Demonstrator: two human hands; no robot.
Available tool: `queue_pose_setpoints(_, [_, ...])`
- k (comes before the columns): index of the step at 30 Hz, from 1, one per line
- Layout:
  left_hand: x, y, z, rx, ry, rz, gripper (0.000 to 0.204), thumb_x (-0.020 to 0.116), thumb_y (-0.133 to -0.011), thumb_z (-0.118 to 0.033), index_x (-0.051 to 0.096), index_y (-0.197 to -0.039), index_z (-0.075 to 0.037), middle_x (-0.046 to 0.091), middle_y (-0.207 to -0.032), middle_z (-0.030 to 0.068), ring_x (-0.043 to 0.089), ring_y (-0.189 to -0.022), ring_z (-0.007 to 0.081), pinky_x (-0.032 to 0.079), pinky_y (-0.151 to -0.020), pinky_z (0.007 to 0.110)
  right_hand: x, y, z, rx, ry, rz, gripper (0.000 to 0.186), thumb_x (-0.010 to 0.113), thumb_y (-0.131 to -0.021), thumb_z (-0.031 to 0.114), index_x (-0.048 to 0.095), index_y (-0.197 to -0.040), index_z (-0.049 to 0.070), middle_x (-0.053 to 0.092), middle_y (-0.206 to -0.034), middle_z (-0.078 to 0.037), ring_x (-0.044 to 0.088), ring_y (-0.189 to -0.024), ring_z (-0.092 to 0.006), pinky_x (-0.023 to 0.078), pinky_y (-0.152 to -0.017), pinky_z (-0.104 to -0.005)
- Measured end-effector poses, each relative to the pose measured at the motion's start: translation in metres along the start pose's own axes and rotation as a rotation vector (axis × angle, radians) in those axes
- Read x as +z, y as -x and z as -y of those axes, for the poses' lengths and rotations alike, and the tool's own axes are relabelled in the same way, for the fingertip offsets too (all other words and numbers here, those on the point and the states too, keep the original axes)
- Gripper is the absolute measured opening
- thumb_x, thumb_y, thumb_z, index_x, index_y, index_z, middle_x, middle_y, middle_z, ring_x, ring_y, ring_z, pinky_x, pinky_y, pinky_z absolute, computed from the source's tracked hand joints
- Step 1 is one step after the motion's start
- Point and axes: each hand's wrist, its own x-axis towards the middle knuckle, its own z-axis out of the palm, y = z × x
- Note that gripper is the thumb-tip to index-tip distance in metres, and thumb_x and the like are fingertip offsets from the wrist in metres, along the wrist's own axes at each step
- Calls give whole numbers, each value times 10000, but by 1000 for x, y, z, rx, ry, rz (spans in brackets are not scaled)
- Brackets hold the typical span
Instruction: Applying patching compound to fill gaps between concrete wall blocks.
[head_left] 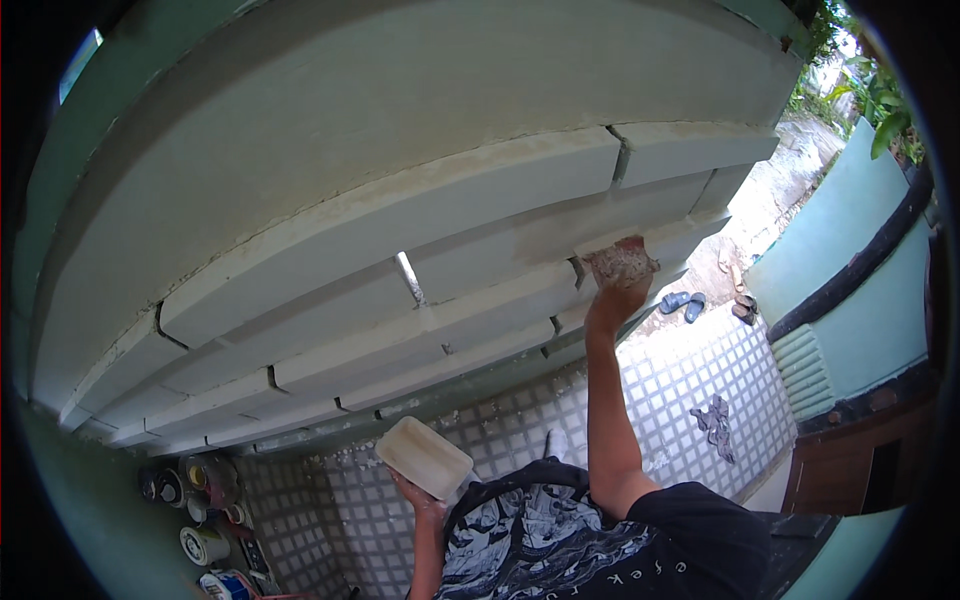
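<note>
My left hand [418, 496] grips a cream rectangular plastic tub [425, 458] by its near side, low in front of me. The tub's pale inside faces up. My right arm stretches out to a wall of stepped white blocks [480, 250]. In my right hand [624, 293] is a speckled reddish-brown pad [618, 258], ragged at the edge, pressed against a block ledge; its exact kind I cannot make out. A damp-looking tan patch [545, 235] marks the block face just left of the pad. Dark vertical gaps show between several blocks.
Tiled floor [530, 430] lies below, with a crumpled grey cloth [714, 428] at right. Blue slippers [684, 304] and brown footwear [744, 308] are by the bright opening. Several cans and tubs [203, 545] stand at lower left. A dark pipe [855, 265] runs along the green wall.
</note>
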Motion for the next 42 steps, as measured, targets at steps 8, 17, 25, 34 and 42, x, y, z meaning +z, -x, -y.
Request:
queue_pose_setpoints(8, [3, 1, 6, -30, 4, 19, 584, 345, -902, -585, 396, -1330, -191, 520, -1265, 66, 560, -1096, 308, 490, -890, 509, 20, 95, 33, -371, 294, 551, 474, 419, -821, -89, 424, -1293, -44, 522, -1258, -218, 553, -1118, -333, 454, -936, -347])
queue_pose_setpoints(17, [7, 1, 7, -14, 17, 31, 600, 333, -900, -598, 386, -1341, -194, 510, -1282, 61, 546, -1115, 312, 475, -907, 517, 46, 73, 16, -676, 355, 439, 547, 390, -684, -186, 514, -1199, -52, 535, -1258, -187, 510, -1184, -316, 427, -978, -386])
queue_pose_setpoints(25, [-5, 5, 1, 9, 28, 33, 615, 322, -898, -609, 377, -1352, -197, 501, -1296, 57, 534, -1132, 315, 463, -922, 523, 31, 80, 46, -715, 260, 359, 460, 409, -725, -128, 571, -1143, -23, 603, -1139, -196, 578, -1058, -367, 456, -908, -418])
queue_pose_setpoints(34, [-14, 4, -1, 10, 41, 50, 632, 310, -896, -622, 367, -1364, -201, 491, -1312, 53, 520, -1151, 319, 449, -938, 531, 36, 74, 23, -702, 333, 409, 394, 461, -708, -120, 581, -1076, -42, 628, -1055, -198, 625, -954, -350, 492, -841, -368])
queue_pose_setpoints(42, [-7, 1, -1, 4, 24, 45, 625, 313, -897, -618, 370, -1360, -202, 493, -1309, 51, 521, -1149, 315, 451, -936, 527, 33, 61, -1, -677, 406, 188, 288, 508, -740, -76, 583, -1016, -40, 628, -920, -212, 616, -837, -394, 503, -746, -431])
